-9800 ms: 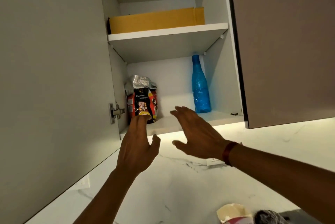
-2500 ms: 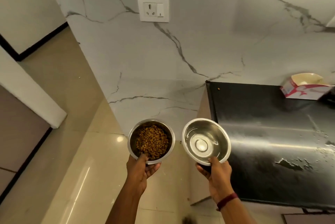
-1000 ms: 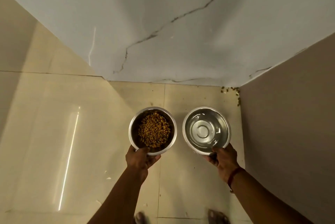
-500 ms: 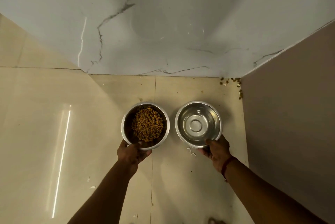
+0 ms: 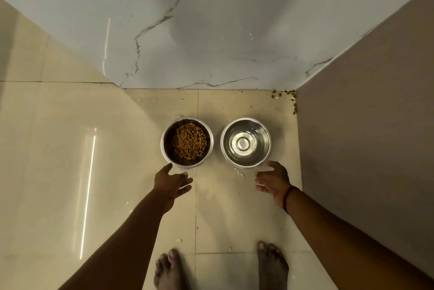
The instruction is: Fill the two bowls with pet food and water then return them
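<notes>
"Where were the bowls?"

"On the floor (image 5: 117, 148) near the wall corner: food bowl (image 5: 187, 142) left, water bowl (image 5: 246, 142) right, apart."

"And the hands?"

"Left hand (image 5: 171, 184) just behind the food bowl, right hand (image 5: 273, 179) just behind the water bowl. Fingers spread, holding nothing; each bowl lay straight ahead of its hand."

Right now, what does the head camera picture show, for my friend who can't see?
Two round shiny steel bowls sit side by side on the beige tiled floor, the kibble-filled bowl left of the water bowl. The open left hand and right hand hover near them.
</notes>
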